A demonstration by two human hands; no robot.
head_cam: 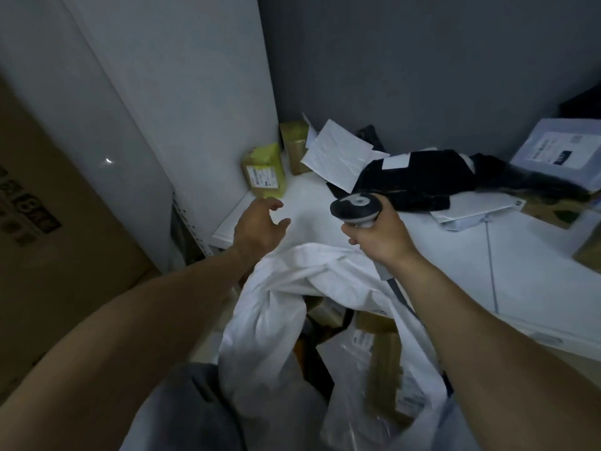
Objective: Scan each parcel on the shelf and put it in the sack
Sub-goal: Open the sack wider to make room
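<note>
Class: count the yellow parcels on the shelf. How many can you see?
2. The front parcel stands by the left wall, label showing; the back parcel stands behind it, farther in. More may hide under the black bag.

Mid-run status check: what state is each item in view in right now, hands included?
Left hand: open, empty, over the white shelf.
Right hand: holding the black and grey handheld scanner.
White plastic sack: mouth open, parcels inside.
Yellow-green wrapped parcel: standing on the shelf, untouched.
Black plastic mailer: lying flat on the shelf.
</note>
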